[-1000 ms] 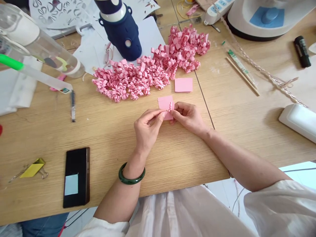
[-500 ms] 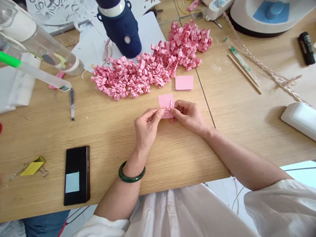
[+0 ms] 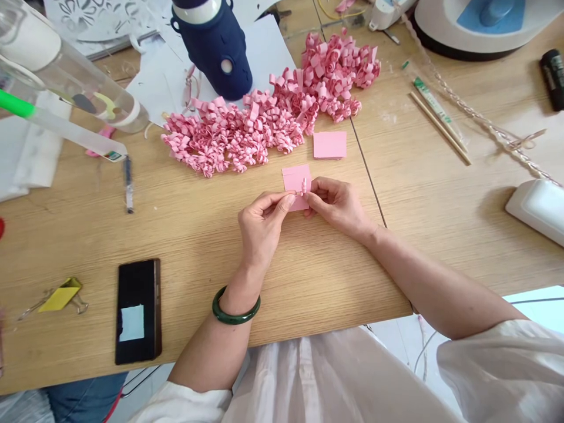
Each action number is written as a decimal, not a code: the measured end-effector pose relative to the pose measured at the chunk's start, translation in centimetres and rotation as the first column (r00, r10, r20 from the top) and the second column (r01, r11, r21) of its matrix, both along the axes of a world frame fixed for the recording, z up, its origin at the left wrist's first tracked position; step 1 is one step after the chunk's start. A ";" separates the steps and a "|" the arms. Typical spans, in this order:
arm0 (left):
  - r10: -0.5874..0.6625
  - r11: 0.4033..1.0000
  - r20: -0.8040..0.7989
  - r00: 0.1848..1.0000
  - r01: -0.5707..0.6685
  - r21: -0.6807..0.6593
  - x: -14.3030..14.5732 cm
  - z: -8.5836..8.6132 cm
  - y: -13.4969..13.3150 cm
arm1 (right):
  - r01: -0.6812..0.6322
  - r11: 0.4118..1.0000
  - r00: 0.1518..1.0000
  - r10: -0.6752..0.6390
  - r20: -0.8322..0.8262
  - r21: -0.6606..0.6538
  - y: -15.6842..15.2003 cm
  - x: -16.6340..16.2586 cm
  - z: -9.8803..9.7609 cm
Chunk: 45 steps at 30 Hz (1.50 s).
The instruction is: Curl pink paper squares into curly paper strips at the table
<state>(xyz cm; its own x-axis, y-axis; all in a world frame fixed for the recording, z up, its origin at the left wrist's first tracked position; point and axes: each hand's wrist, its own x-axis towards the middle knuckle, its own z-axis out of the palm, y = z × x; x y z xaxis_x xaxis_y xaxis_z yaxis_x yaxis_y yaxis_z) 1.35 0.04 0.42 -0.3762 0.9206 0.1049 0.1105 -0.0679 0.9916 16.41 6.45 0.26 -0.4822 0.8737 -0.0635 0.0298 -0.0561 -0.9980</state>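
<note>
Between my fingertips is a small fringed pink paper strip, partly wound into a coil (image 3: 304,187). My left hand (image 3: 263,220) pinches the strip's left end between thumb and forefinger. My right hand (image 3: 337,205) pinches the coiled end, thumb and forefinger closed on it. Beneath the fingertips lies a pink paper square (image 3: 296,174), partly hidden by both hands. A little farther off rests a small stack of pink paper (image 3: 329,145). Behind it spreads a long heap of curled pink paper flowers (image 3: 247,132).
A dark blue bottle (image 3: 220,53) stands behind the heap on white paper. A phone (image 3: 138,311) and a yellow binder clip (image 3: 61,295) lie at left, a pen (image 3: 128,185) farther back. Wooden sticks (image 3: 440,128), a braided cord (image 3: 473,111) and a white device (image 3: 535,205) lie at right.
Both hands stay almost in place, still pinching the strip. The view has shifted very slightly.
</note>
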 end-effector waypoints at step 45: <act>-0.018 0.986 0.180 0.984 0.047 -0.159 -0.4 0.3 0.2 | -0.069 0.997 0.996 0.071 -0.054 0.039 -0.3 0.1 0.5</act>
<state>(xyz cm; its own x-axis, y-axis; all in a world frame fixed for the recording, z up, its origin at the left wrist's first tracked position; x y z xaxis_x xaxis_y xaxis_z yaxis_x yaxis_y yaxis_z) 0.97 0.27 0.76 -0.3448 0.9319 -0.1125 -0.0674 0.0949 0.9932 16.56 6.19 0.72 -0.5445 0.8388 -0.0029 -0.0232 -0.0185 -0.9996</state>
